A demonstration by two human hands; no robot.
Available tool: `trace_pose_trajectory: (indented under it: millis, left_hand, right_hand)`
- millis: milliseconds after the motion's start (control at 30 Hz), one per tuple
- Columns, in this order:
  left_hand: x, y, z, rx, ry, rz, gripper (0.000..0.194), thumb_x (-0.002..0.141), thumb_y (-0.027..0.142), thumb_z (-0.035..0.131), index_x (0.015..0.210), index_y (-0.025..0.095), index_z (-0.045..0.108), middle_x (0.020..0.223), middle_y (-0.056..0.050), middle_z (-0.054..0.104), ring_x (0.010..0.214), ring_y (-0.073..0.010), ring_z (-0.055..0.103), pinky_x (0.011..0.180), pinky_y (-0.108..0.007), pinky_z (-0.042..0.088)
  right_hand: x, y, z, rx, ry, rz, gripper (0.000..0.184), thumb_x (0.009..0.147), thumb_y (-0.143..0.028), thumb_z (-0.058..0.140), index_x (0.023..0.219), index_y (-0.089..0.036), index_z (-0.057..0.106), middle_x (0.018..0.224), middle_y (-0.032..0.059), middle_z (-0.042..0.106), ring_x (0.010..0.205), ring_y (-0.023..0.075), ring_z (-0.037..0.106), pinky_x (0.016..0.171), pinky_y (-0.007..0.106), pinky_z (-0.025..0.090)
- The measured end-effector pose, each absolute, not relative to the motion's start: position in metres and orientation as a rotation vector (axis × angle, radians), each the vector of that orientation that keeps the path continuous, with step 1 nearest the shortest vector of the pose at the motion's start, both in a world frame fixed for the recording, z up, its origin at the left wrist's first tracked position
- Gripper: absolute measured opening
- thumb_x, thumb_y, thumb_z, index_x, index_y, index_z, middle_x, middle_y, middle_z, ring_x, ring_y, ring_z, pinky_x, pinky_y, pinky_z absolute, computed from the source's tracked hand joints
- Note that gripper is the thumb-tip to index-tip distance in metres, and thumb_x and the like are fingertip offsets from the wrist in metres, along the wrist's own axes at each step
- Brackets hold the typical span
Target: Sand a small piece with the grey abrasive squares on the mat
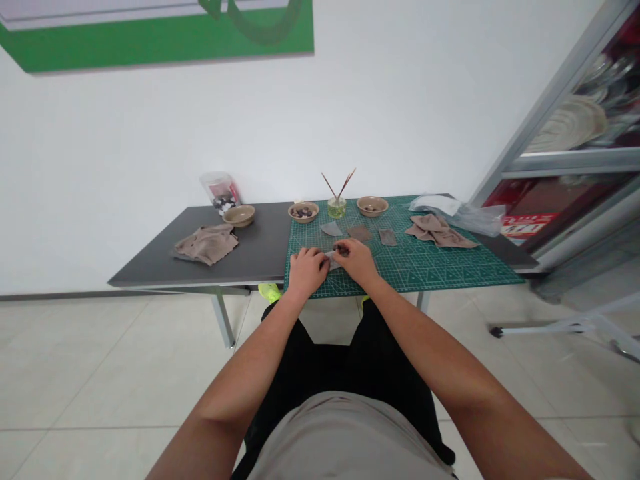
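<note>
A small greyish, flat piece (pixel 333 261) lies on the green cutting mat (pixel 430 270), between my two hands. My left hand (pixel 307 271) has its fingers curled down and pressed together at the piece's left edge. My right hand (pixel 359 262) is over its right side, thumb and fingers pinched at a small dark thing (pixel 341 250), too small to name. Just beyond my hands are a pale grey patch (pixel 331 229), a brown patch (pixel 359 233) and a grey rectangular patch (pixel 387 237).
Along the back stand a bowl of dark and pale bits (pixel 303 213), a glass jar with thin sticks (pixel 337 207) and another bowl (pixel 373 206). Brown cloths lie left (pixel 207 245) and right (pixel 437 231). Beyond are a clear tub (pixel 221 191), a tan bowl (pixel 239 215) and a plastic bag (pixel 473 215).
</note>
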State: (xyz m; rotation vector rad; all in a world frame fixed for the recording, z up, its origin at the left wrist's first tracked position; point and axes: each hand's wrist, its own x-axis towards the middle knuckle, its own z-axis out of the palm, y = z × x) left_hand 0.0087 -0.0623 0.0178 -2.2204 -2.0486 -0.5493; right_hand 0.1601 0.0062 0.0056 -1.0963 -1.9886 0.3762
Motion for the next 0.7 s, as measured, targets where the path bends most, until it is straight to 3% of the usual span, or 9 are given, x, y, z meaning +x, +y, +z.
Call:
trace_pose_trajectory:
  millis: [200, 400, 600, 700]
  left_hand:
    - [0.012, -0.063, 0.020, -2.243, -2.027, -0.541, 0.026, 0.096, 0.041, 0.052, 0.111, 0.027, 0.068, 0.122, -0.006, 0.067, 0.116, -0.0270, 0.051, 0.095, -0.045, 0.038]
    - [0.011, -0.063, 0.019, -2.238, -2.026, -0.579, 0.027, 0.097, 0.042, 0.051, 0.111, 0.025, 0.068, 0.123, -0.004, 0.069, 0.115, -0.0261, 0.052, 0.096, -0.046, 0.038]
    - [0.012, -0.064, 0.020, -2.273, -2.013, -0.543, 0.036, 0.094, 0.048, 0.053, 0.121, 0.027, 0.066, 0.130, -0.006, 0.066, 0.119, -0.0288, 0.051, 0.098, -0.049, 0.038]
    - [0.012, -0.063, 0.021, -2.276, -2.024, -0.523, 0.038, 0.097, 0.048, 0.049, 0.122, 0.028, 0.067, 0.131, -0.006, 0.065, 0.119, -0.0291, 0.051, 0.098, -0.049, 0.038]
  right_hand:
    - [0.160, 0.002, 0.007, -1.163, -2.229, 0.255, 0.018, 0.086, -0.017, 0.063, 0.099, -0.017, 0.075, 0.102, 0.0112, 0.076, 0.100, 0.0251, 0.065, 0.095, 0.038, 0.047]
    - [0.172, 0.007, 0.005, -0.992, -2.414, 0.291, 0.022, 0.089, -0.019, 0.064, 0.108, -0.018, 0.075, 0.117, 0.0090, 0.074, 0.104, 0.0237, 0.062, 0.097, 0.038, 0.046]
    - [0.180, 0.005, 0.014, -1.001, -2.453, 0.277, 0.014, 0.092, -0.023, 0.064, 0.089, -0.019, 0.076, 0.085, 0.0065, 0.074, 0.095, 0.0224, 0.059, 0.085, 0.033, 0.046]
    - [0.185, 0.004, 0.020, -1.006, -2.470, 0.278, 0.015, 0.091, -0.023, 0.064, 0.083, -0.019, 0.076, 0.081, 0.0065, 0.073, 0.092, 0.0226, 0.059, 0.082, 0.033, 0.046]
